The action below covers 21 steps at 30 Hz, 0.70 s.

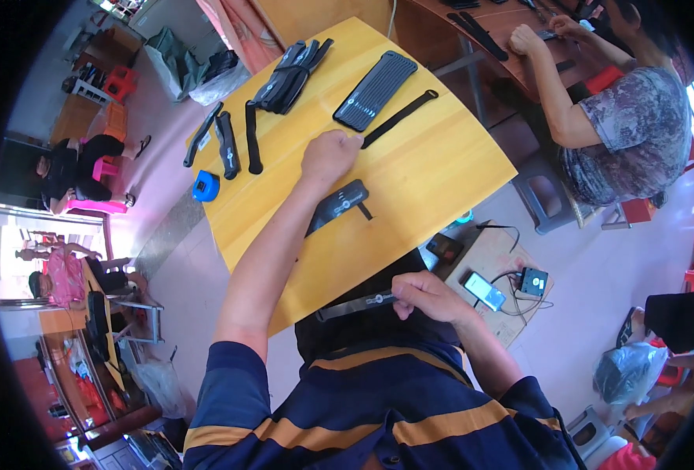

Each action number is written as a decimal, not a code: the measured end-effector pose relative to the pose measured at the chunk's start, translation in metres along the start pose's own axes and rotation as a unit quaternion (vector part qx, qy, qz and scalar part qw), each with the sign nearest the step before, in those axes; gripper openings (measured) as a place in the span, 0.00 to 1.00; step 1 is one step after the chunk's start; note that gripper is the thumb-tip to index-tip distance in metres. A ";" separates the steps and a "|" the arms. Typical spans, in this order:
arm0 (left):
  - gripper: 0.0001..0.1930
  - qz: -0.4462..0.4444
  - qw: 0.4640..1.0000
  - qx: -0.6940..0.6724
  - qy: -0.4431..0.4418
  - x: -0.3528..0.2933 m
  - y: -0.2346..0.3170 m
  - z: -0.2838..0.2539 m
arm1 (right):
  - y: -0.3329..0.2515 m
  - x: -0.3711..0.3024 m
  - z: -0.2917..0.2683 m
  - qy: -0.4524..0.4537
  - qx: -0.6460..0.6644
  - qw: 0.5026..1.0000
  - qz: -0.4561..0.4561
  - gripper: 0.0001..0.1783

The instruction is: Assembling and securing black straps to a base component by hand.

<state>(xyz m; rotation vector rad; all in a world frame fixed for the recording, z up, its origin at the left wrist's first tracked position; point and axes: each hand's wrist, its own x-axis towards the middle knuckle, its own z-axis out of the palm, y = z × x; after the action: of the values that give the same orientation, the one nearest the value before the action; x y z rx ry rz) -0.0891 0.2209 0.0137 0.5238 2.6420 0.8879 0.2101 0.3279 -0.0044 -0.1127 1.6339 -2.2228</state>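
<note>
My left hand (329,162) is closed over the middle of the yellow table, its fingertips at the near end of a thin black strap (402,117) that lies slanting toward the far right edge. Below the table's near edge, in front of my lap, my right hand (427,298) pinches a dark strap (355,304) with a pale printed mark. Partly behind my left forearm lies a dark flat piece (343,202) with pale print. Just beyond my left hand sits a neat stack of black straps (374,90).
Bundled black straps (288,78) and several loose ones lie on the table's far left, near a blue tape measure (206,186). A lit phone (484,291) and a black box (533,281) with cables rest on a carton at right. Another person (621,129) works at a brown table.
</note>
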 end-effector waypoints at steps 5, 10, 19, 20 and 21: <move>0.17 0.061 0.997 0.045 0.026 -0.054 0.003 -0.040 | -0.012 -0.011 -0.001 0.006 -0.004 1.000 0.028 0.23; 0.13 0.139 0.968 -0.119 -0.175 -0.177 0.022 -0.058 | -0.023 -0.013 0.007 -0.012 0.007 1.000 0.015 0.23; 0.11 0.221 0.967 -0.114 -0.057 -0.279 -0.003 -0.035 | -0.026 0.009 0.046 0.048 0.085 0.995 -0.028 0.23; 0.11 0.213 0.967 -0.132 -0.043 -0.283 -0.004 -0.034 | -0.029 0.008 0.048 0.046 0.095 0.994 -0.023 0.21; 0.11 0.205 0.967 -0.148 -0.031 -0.286 -0.005 -0.033 | -0.031 0.009 0.056 0.070 0.098 0.991 -0.061 0.19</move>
<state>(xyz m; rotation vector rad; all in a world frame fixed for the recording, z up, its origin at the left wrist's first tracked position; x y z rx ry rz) 0.1500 0.0773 0.0840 1.0175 2.3191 1.3333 0.2101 0.2825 0.0409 -0.0043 1.5023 -2.5228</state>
